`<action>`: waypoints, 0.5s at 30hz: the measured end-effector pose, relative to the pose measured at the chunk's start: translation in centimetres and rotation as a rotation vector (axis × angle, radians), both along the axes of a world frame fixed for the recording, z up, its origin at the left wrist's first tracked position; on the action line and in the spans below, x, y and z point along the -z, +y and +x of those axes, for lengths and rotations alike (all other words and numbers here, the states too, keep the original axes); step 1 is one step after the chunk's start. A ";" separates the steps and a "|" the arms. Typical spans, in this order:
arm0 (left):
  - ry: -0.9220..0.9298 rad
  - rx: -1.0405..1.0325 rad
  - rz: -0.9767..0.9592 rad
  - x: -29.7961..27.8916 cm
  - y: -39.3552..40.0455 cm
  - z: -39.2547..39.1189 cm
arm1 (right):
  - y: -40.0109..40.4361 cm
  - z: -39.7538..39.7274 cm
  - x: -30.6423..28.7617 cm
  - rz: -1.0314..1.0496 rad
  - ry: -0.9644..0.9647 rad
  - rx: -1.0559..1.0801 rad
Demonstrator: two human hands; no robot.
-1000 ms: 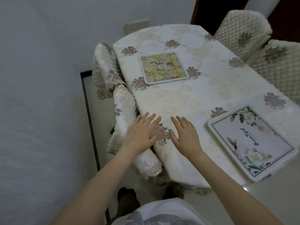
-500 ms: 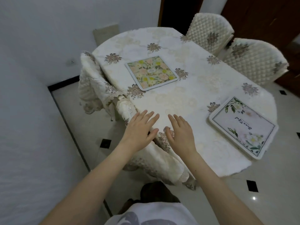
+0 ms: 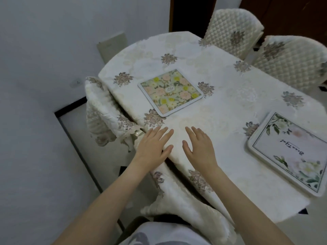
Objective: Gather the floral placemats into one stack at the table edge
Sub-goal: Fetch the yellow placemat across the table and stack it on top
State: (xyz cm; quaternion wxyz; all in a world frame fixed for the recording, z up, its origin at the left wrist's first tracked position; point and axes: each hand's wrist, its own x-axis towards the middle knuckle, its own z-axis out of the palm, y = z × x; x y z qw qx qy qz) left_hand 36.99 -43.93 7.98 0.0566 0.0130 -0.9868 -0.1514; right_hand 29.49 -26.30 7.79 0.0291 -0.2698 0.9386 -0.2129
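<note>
Two floral placemats lie apart on the cloth-covered table [image 3: 219, 112]. A square placemat [image 3: 170, 91] with pink and yellow flowers sits just beyond my hands. A larger white placemat [image 3: 290, 152] with green leaves and script lettering lies at the right edge, partly overhanging it. My left hand [image 3: 153, 145] and my right hand [image 3: 199, 145] hover side by side over the near table edge, palms down, fingers spread, holding nothing.
Two quilted chairs [image 3: 233, 36] [image 3: 290, 59] stand at the far right side. A cloth-draped chair [image 3: 104, 114] is tucked in at the left. A grey wall fills the left. The tablecloth hangs down in front of my body.
The view has shifted so the table sits further right and nearer; my hands have come forward over the table edge. Both placemats lie where they were.
</note>
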 end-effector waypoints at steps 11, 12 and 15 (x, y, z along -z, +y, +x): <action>-0.010 0.133 -0.011 0.6 -7.8 -12.5 | -6.4 -9.6 0.5 0.038 0.067 0.021; -0.020 0.145 -0.015 0.9 -8.4 -14.0 | -7.0 -10.8 0.8 0.057 0.067 0.008; -0.076 0.160 -0.006 2.3 -9.8 -18.1 | -8.5 -14.5 2.0 0.134 0.035 -0.042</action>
